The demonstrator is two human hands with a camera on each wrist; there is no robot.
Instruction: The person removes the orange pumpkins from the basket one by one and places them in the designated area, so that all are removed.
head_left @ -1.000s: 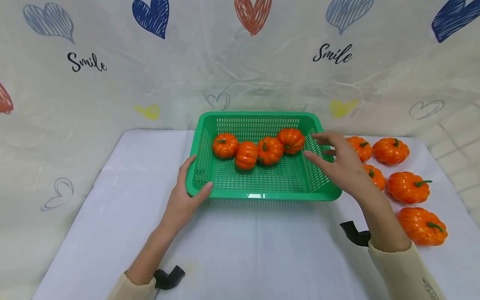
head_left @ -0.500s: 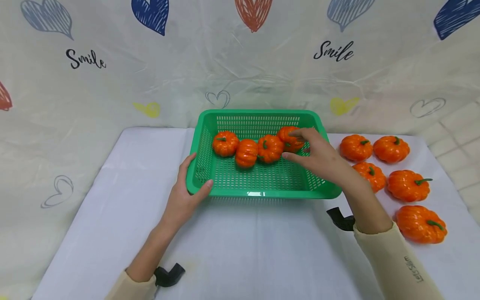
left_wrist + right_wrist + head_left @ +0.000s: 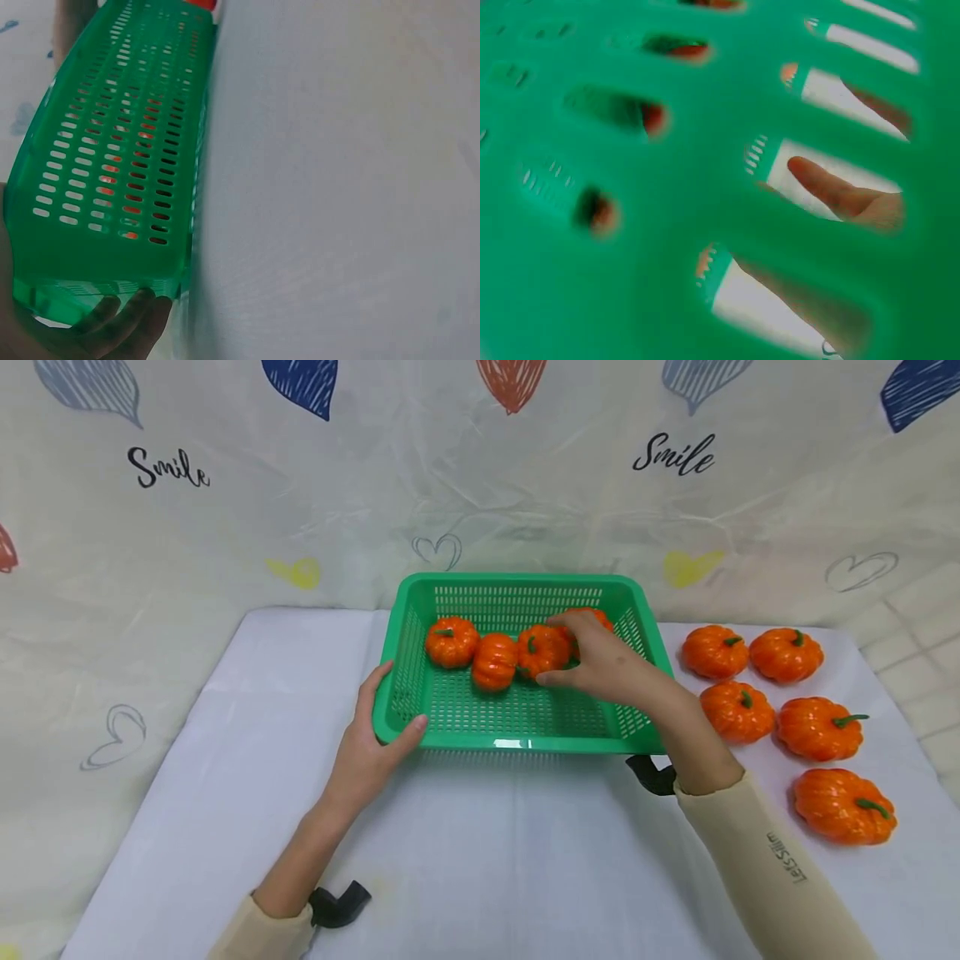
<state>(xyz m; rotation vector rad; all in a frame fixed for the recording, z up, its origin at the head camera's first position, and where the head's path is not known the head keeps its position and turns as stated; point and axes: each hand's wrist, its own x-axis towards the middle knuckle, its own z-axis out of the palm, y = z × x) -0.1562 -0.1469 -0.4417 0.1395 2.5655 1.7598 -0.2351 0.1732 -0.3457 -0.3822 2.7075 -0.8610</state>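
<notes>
My left hand (image 3: pixel 363 752) grips the left front corner of a green plastic basket (image 3: pixel 517 746), thumb over the rim. In the left wrist view, fingers (image 3: pixel 139 322) wrap the basket's end from outside. Inside the basket, small orange pumpkins (image 3: pixel 452 642) lie in a loose row. My right hand (image 3: pixel 600 664) is over the basket's right half, thumb and fingers spread around the right side of the third pumpkin (image 3: pixel 542 652). It partly covers the rightmost pumpkin (image 3: pixel 596 614). The right wrist view is filled by the slotted basket wall (image 3: pixel 660 187), with a finger visible through one slot.
Right of the basket, several more orange pumpkins (image 3: pixel 819 729) with green stems lie on the white tablecloth (image 3: pixel 495 852). Behind the table hangs a pale sheet (image 3: pixel 495 477) printed with hearts and "Smile". Black bands (image 3: pixel 339 906) show at both wrists.
My right hand has moved left from the basket's right rim, past the rightmost pumpkin, to the third one. My left hand stays on the corner. The head view has tilted slightly.
</notes>
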